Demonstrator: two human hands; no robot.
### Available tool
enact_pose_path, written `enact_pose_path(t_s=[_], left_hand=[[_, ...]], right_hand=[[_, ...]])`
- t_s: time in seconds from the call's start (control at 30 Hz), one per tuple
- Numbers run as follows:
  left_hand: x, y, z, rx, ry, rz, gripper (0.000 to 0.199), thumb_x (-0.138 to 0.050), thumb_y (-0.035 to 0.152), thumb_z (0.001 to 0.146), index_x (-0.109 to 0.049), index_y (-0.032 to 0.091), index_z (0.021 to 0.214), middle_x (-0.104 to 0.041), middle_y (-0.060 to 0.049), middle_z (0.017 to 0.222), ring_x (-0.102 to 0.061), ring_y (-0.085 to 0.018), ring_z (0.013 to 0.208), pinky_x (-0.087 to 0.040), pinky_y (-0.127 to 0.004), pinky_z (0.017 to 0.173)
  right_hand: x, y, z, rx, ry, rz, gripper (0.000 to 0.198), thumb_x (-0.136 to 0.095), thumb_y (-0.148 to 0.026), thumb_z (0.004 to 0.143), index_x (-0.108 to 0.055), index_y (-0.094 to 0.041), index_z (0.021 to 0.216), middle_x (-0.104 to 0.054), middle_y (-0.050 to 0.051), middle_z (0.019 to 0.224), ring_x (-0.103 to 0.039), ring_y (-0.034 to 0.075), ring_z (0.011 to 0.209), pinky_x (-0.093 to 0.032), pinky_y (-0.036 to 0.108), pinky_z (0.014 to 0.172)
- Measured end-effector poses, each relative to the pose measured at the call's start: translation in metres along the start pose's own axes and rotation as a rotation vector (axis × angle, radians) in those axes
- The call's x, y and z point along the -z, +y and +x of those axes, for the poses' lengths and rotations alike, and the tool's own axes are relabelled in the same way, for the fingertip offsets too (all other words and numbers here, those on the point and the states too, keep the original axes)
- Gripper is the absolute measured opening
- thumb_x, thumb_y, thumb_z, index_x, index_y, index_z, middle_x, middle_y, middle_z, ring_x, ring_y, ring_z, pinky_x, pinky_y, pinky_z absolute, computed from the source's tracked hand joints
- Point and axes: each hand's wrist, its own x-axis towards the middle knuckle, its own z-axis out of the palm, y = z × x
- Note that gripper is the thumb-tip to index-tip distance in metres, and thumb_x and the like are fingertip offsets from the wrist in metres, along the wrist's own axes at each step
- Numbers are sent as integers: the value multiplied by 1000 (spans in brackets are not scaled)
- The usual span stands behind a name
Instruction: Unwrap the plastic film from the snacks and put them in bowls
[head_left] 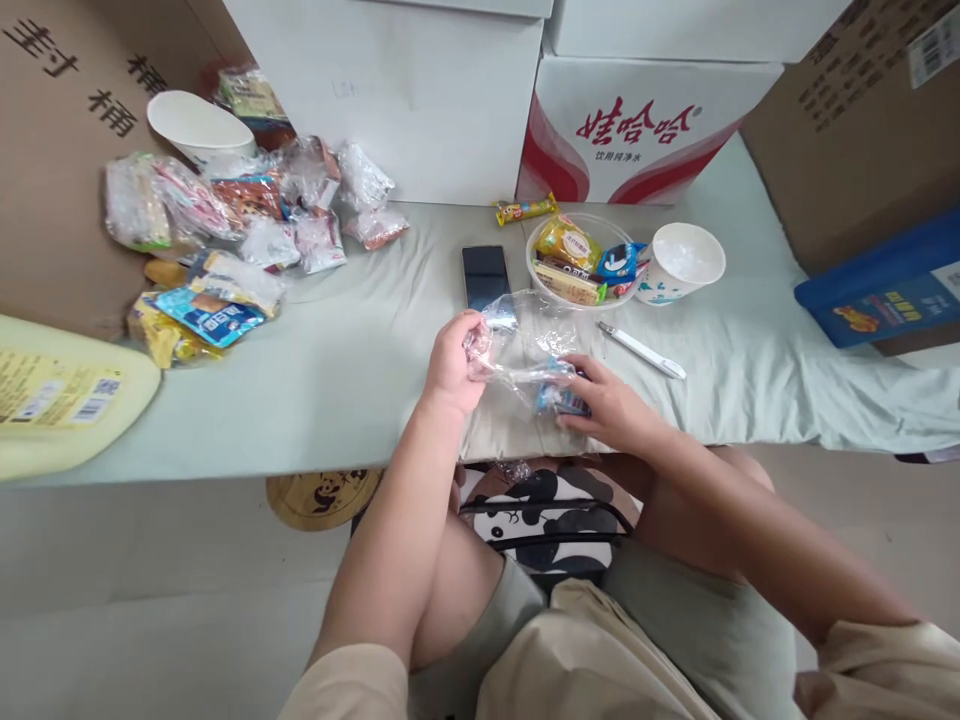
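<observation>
Between my hands, near the table's front edge, is a crinkled clear plastic bag (531, 335). My left hand (454, 368) is closed on the bag's left side, bunching the film in its fingers. A small blue snack packet (551, 398) is in the fingers of my right hand (619, 408), at the bag's right side; whether it lies inside the film I cannot tell. Just behind the bag lies a dark phone (484, 272). A white pen-shaped tool (643, 352) rests right of the bag.
Behind, a clear round bowl (534, 282) holds several snacks, with a paper cup (681, 265) beside it. A yellow snack stick (525, 209) lies near the white cartons (397, 100). Several wrapped bundles (255, 225) are heaped at left, near another paper cup (206, 130) and a pale yellow jug (67, 400).
</observation>
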Motion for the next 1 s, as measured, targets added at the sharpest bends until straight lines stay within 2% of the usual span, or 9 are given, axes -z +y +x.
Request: enact_pose_path(t_s=[0.17,0.3,0.43,0.53,0.67,0.73,0.83,0.9,1.0], left_hand=[[6,4,0,-1,75,-7,30,-61,22,75,-35,20,59,-34,9,48,-24,-2,32,-9,-20,34],[7,3,-1,-31,65,16,27,-62,23,72,-38,20,61,-35,9,49,-23,-2,32,-8,-19,34],[8,1,1,-51,86,45,24,-63,22,70,-41,19,61,-36,9,50,-25,-2,32,-8,-20,34],[7,0,2,-47,97,59,22,-62,22,70,-42,19,61,-36,9,50,-27,-2,32,-8,-19,34],[6,3,1,-41,85,62,24,-64,22,71,-42,19,62,-35,10,50,-26,-1,32,-10,-16,33],[6,4,0,-45,86,57,25,-65,22,71,-42,19,63,-35,10,51,-25,0,32,-12,-15,33],[8,6,0,-49,75,53,25,-65,22,71,-41,19,62,-35,10,51,-25,0,33,-13,-15,33],[9,7,1,-48,65,56,25,-65,22,71,-41,19,62,-36,10,51,-25,0,34,-12,-15,33],[10,8,4,-36,59,68,23,-63,21,73,-42,19,62,-36,9,52,-25,0,34,-12,-16,33]], right_hand=[[24,15,-18,-119,-6,187,53,-73,-43,84,-60,-27,132,-65,11,130,-66,32,118,-56,48,100],[66,20,-13,-214,273,293,46,-63,-47,91,-59,-27,132,-70,9,121,-69,28,107,-58,47,94],[129,26,41,-225,555,21,34,-66,-36,93,-69,-21,124,-66,10,125,-63,24,117,-50,42,103],[160,39,101,-301,468,-98,39,-58,-34,98,-68,-9,126,-71,11,117,-65,17,109,-48,32,94],[162,59,159,-432,229,-315,45,-63,-31,90,-68,2,120,-76,11,107,-69,18,104,-45,33,84],[159,65,173,-439,160,-423,37,-68,-25,85,-70,4,107,-77,12,106,-69,21,110,-44,35,87],[166,71,183,-447,126,-432,26,-65,-24,84,-68,1,79,-78,12,106,-67,21,116,-44,31,84],[175,75,189,-456,82,-416,34,-59,-28,86,-61,-3,63,-78,10,106,-66,17,117,-42,25,76],[179,83,197,-464,24,-399,45,-48,-32,89,-60,-3,57,-78,5,97,-69,8,101,-37,20,65]])
